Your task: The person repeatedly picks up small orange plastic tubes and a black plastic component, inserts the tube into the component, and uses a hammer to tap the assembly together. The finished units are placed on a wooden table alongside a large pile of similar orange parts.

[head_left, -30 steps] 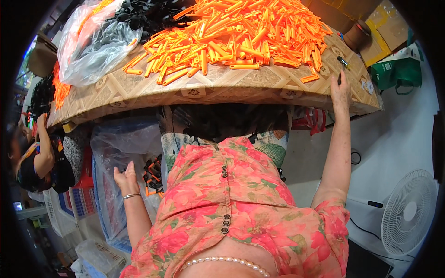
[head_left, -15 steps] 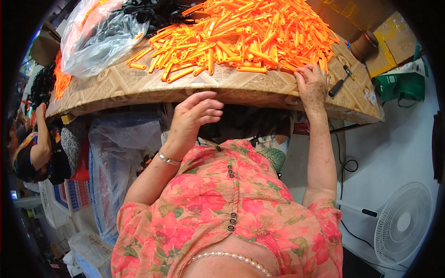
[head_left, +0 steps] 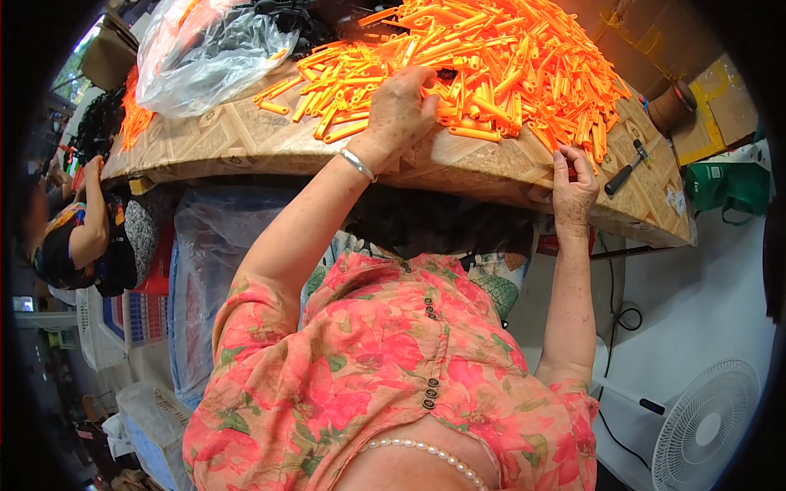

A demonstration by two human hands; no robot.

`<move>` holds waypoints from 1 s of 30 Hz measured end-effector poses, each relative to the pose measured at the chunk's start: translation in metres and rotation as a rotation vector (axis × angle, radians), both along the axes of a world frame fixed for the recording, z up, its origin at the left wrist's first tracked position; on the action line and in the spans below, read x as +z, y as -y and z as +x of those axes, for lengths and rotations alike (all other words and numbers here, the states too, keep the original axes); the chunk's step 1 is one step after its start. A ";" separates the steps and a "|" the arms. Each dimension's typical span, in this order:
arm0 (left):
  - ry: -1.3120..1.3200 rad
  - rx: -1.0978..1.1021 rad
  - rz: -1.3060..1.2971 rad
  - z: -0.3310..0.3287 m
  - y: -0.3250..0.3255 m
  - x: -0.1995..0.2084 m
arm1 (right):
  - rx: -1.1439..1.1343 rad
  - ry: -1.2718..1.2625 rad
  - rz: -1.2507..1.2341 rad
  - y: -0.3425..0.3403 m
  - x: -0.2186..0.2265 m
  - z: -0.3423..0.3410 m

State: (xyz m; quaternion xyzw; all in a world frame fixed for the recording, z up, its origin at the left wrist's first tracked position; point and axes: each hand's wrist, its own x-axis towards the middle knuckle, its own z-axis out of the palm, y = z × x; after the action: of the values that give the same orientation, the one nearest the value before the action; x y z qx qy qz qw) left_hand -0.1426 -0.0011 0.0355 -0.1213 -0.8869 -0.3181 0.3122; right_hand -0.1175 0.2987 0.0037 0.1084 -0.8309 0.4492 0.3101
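The near table edge [head_left: 479,168] is passable between left hand [head_left: 401,109] and right hand [head_left: 575,190]; orange parts [head_left: 491,74] block beyond. Right, a black-handled tool [head_left: 620,178] obstructs.

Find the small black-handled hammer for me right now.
In the head view, the small black-handled hammer lies near the right end of the wood-patterned tabletop, just right of the right hand, near the orange plastic pieces.

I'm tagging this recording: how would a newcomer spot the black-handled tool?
On the patterned table, find the orange heap. Right of it, beside the right hand, lies the black-handled tool; its dark grip sets it apart from the orange pieces.
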 end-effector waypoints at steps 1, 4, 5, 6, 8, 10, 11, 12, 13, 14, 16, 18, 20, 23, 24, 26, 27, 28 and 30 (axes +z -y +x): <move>0.008 0.017 -0.061 -0.008 -0.002 0.000 | -0.003 0.015 -0.033 0.000 0.000 0.000; 0.068 0.075 -0.122 -0.026 -0.012 0.003 | -0.012 -0.003 0.003 0.001 0.003 0.000; 0.080 0.094 -0.146 -0.029 -0.016 0.006 | -0.013 -0.014 0.006 0.000 0.003 0.000; 0.153 0.106 -0.124 -0.032 -0.019 0.009 | -0.014 -0.026 0.009 -0.001 0.003 0.001; 0.022 0.147 -0.121 -0.042 -0.020 0.008 | -0.016 -0.029 0.000 -0.002 0.000 0.000; 0.020 0.207 -0.170 -0.044 -0.025 0.015 | -0.006 -0.025 -0.004 -0.004 -0.001 -0.003; 0.022 0.214 -0.228 -0.048 -0.024 0.014 | -0.001 -0.021 -0.006 -0.004 -0.001 -0.004; 0.025 0.222 -0.285 -0.054 -0.022 0.012 | -0.008 -0.016 0.007 -0.004 -0.002 -0.003; 0.027 0.230 -0.341 -0.057 -0.020 0.013 | -0.014 -0.012 0.022 -0.001 0.001 -0.001; 0.051 0.231 -0.350 -0.059 -0.020 0.014 | -0.020 -0.008 0.037 0.001 0.003 0.000; 0.052 0.201 -0.381 -0.061 -0.017 0.013 | -0.016 -0.013 0.053 0.000 0.003 0.000; 0.004 0.170 -0.388 -0.062 -0.013 0.009 | -0.010 -0.015 0.063 0.000 0.003 -0.001; 0.002 0.167 -0.378 -0.060 -0.009 0.008 | -0.004 -0.011 0.074 0.002 0.005 0.000; 0.008 0.158 -0.410 -0.059 -0.004 0.009 | 0.002 0.005 0.090 0.005 0.009 0.003; 0.011 0.155 -0.428 -0.059 -0.002 0.009 | -0.001 -0.013 0.109 0.004 0.008 0.003; 0.000 0.136 -0.439 -0.055 0.004 0.009 | -0.007 -0.050 0.147 0.003 0.007 0.002; -0.006 0.127 -0.444 -0.054 0.008 0.009 | -0.012 -0.041 0.152 0.003 0.007 0.002; -0.056 0.133 -0.404 -0.052 0.013 0.008 | -0.015 -0.031 0.157 0.003 0.007 0.002; -0.157 0.148 -0.325 -0.049 0.024 0.005 | -0.053 -0.071 0.214 0.006 0.008 0.002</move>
State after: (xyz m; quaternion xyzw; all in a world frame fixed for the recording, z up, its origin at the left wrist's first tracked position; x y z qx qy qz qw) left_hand -0.1916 -0.0253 0.0406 -0.1292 -0.9060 -0.1365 0.3793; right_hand -0.1159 0.2927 0.0120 0.1348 -0.8651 0.3456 0.3377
